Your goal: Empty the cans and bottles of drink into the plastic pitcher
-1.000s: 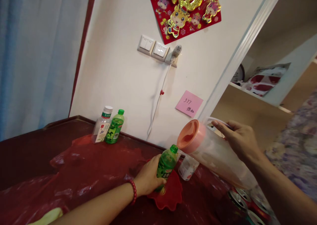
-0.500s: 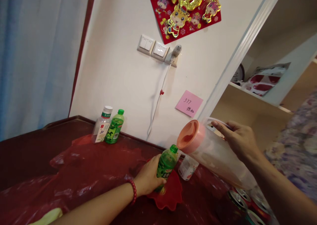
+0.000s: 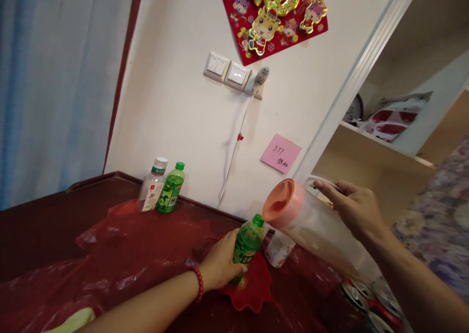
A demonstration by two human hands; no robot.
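"Gripping the green translucent plastic bottle (image 3: 249,243), the left hand (image 3: 222,262) has its fingers wrapped round the middle, right?"

"Yes, nearly upright above the red scalloped mat (image 3: 252,294); I can't tell whether its base touches. The right hand's (image 3: 355,206) fingers are closed round the white handle of the frosted jug with a salmon-pink lid (image 3: 318,228), tilted so its rim meets the bottle's mouth."

"What's changed?"

"Almost nothing: both hands match a second ago, and only the view has shifted slightly. I'd judge the alignment steady, though I see no stream."

"And around them?"

"A white patterned container (image 3: 279,249) just behind, drink cans (image 3: 353,296) rightward, all on the dark red counter (image 3: 102,196)."
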